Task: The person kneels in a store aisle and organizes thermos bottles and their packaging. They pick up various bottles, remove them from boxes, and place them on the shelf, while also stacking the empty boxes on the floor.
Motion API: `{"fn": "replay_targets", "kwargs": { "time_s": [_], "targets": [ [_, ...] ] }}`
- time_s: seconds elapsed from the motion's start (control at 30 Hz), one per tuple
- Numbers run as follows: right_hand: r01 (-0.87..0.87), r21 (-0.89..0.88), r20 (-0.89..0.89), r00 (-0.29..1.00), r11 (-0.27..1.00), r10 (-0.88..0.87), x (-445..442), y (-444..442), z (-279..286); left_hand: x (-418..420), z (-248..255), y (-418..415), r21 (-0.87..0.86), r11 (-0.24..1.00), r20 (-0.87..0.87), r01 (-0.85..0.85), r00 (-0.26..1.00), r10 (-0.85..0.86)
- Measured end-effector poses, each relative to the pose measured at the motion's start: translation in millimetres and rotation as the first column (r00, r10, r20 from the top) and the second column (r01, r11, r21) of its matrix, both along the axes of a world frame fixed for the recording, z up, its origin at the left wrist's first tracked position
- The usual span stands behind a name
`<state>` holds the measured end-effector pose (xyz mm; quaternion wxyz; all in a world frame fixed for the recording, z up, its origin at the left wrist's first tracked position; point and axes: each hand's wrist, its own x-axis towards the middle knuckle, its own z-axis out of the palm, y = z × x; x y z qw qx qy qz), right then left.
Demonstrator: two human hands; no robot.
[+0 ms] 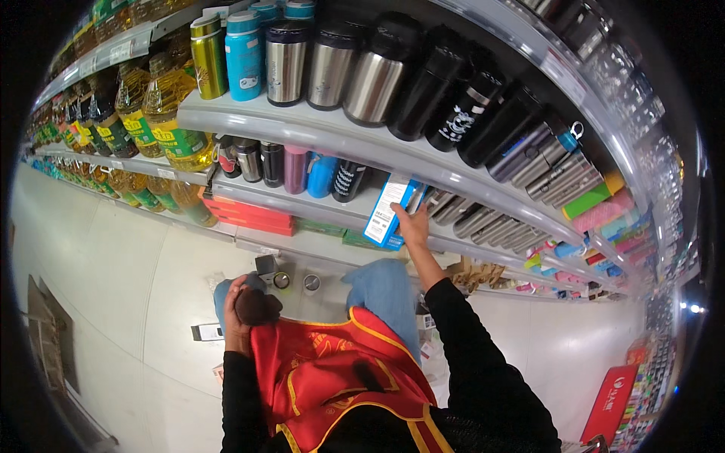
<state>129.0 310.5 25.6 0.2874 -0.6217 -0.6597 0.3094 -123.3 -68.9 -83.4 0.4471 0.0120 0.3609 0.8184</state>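
My right hand (414,225) is on a blue and white carton (384,218), thumb on its printed white face. The carton stands tilted at the front of the lower shelf (340,214), next to a black tumbler (348,181) and several steel flasks (493,226) lying on their sides. Low over my left knee, my left hand (231,303) is closed around a dark brown, soft-looking bundle (257,307), perhaps a cloth or glove. Just beyond it are a dark grey box (265,265) and two small round containers, one rimmed yellow-green (281,280), one silver (311,283).
Steel and black vacuum flasks (374,79) line the upper shelf, whose plastic-fronted edge (317,127) overhangs my right hand. Large oil bottles (175,124) stand at left. Red boxes (249,215) are stacked under the lower shelf. A small black-and-white box (208,332) lies on the floor.
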Motion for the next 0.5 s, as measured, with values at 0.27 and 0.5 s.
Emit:
{"fn": "replay_targets", "kwargs": {
  "time_s": [0.27, 0.5],
  "targets": [
    [-0.272, 0.06, 0.249, 0.936, 0.961, 0.249, 5.5, -122.9, 30.3, 49.1, 32.1, -6.1, -0.183, 0.968, -0.215, 0.172, 0.954, -0.21],
    [-0.506, 0.254, 0.26, 0.856, 0.824, 0.446, -2.8, -200.8, 43.9, 87.9, 76.8, 15.9, -0.289, 0.915, -0.444, 0.28, 0.808, -0.388]
  ]
}}
